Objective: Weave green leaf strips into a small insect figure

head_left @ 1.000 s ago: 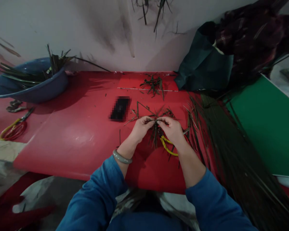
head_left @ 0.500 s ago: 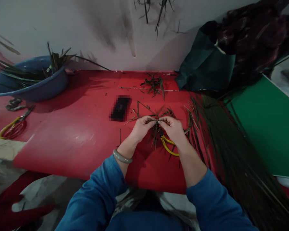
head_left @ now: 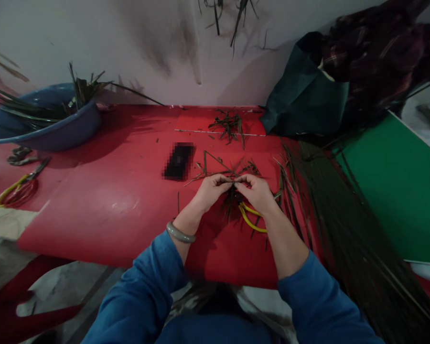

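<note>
My left hand (head_left: pixel 212 190) and my right hand (head_left: pixel 256 192) meet over the red table, fingertips almost touching. Each pinches the same small piece made of dark green leaf strips (head_left: pixel 230 203), whose loose ends fan out below the fingers. The fingers cover the middle of the piece, so its exact shape is hidden. Under my right hand lies a tool with yellow handles (head_left: pixel 250 220), its head mostly out of sight. Just beyond my fingertips, cut strip scraps (head_left: pixel 215 165) are scattered on the table.
A blue basin (head_left: pixel 57 129) with leaves stands at the left, yellow-handled scissors (head_left: pixel 23 186) in front of it. A dark, pixelated flat object (head_left: pixel 179 161) lies left of my hands. Long leaf strips (head_left: pixel 344 229) cover the right side beside a green board (head_left: pixel 390 191). Another strip pile (head_left: pixel 229 125) sits farther back.
Both hands stay in nearly the same place, still pinching the leaf-strip piece. The fingertips have shifted very slightly, and the view has moved a little.
</note>
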The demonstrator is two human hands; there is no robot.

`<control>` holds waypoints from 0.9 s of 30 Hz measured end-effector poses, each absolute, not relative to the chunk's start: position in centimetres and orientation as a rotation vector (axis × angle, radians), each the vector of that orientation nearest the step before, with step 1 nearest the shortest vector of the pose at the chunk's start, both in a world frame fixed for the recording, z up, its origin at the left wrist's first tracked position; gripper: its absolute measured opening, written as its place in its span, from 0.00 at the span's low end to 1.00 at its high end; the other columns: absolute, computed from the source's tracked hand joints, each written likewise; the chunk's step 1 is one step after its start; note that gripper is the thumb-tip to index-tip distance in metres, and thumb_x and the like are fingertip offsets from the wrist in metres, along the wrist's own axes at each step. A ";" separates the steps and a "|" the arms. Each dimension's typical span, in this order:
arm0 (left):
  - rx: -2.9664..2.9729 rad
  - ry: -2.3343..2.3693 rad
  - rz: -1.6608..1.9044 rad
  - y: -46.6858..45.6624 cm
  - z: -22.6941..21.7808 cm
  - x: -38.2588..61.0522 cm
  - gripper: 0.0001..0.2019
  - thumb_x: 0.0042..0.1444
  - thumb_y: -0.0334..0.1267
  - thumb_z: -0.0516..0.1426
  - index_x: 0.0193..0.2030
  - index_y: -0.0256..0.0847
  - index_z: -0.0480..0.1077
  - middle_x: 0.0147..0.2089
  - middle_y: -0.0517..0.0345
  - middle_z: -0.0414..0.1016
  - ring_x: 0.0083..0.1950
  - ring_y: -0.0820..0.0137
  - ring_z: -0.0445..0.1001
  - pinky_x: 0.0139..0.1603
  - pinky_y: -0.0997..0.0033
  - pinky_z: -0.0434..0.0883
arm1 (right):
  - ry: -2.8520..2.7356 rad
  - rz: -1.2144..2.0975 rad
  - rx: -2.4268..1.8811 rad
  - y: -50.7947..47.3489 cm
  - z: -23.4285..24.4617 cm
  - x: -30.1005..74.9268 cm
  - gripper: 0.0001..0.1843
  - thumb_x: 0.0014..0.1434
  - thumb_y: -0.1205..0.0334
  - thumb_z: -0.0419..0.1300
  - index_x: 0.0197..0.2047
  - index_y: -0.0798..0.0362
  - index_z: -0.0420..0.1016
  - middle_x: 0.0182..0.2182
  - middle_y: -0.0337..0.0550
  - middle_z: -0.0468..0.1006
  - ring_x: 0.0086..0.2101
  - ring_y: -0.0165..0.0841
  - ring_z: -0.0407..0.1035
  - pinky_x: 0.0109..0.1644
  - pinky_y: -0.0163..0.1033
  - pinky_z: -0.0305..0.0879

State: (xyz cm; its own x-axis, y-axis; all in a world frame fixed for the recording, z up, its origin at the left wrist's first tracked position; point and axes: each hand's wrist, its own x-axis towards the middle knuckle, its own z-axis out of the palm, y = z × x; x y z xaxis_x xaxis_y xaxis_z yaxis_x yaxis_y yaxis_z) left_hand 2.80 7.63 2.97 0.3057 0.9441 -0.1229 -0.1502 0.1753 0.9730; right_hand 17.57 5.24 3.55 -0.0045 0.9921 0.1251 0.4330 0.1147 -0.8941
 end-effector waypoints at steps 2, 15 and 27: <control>1.102 0.946 0.961 7.6 3.0 2.8 0.06 0.39 0.35 0.60 0.26 0.36 0.70 0.24 0.63 0.71 0.27 0.79 0.66 0.33 0.76 0.65 | -1.526 0.894 -1.432 5.3 3.4 17.5 0.08 0.49 0.60 0.56 0.30 0.54 0.73 0.25 0.39 0.76 0.25 0.29 0.67 0.31 0.35 0.64; 1.007 0.900 0.987 7.5 3.2 2.8 0.10 0.38 0.37 0.62 0.28 0.35 0.70 0.26 0.61 0.72 0.28 0.77 0.69 0.36 0.72 0.67 | -1.386 0.943 -1.402 5.3 3.5 17.2 0.09 0.49 0.58 0.57 0.31 0.53 0.74 0.25 0.39 0.76 0.26 0.29 0.68 0.30 0.34 0.64; 0.987 0.913 0.990 7.5 3.6 2.9 0.10 0.36 0.37 0.63 0.27 0.35 0.70 0.25 0.61 0.72 0.27 0.78 0.67 0.33 0.74 0.65 | -1.417 0.931 -1.413 5.3 3.6 17.3 0.08 0.49 0.60 0.57 0.32 0.54 0.74 0.26 0.39 0.76 0.27 0.29 0.68 0.33 0.34 0.64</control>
State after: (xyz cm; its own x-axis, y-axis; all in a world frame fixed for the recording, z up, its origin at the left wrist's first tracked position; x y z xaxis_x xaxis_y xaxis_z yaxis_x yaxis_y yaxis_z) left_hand 2.89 7.47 3.60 0.2853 0.9452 -0.1588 -0.2350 0.2296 0.9445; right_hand 17.26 5.26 3.59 0.0592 0.9945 0.0861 0.3161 0.0631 -0.9466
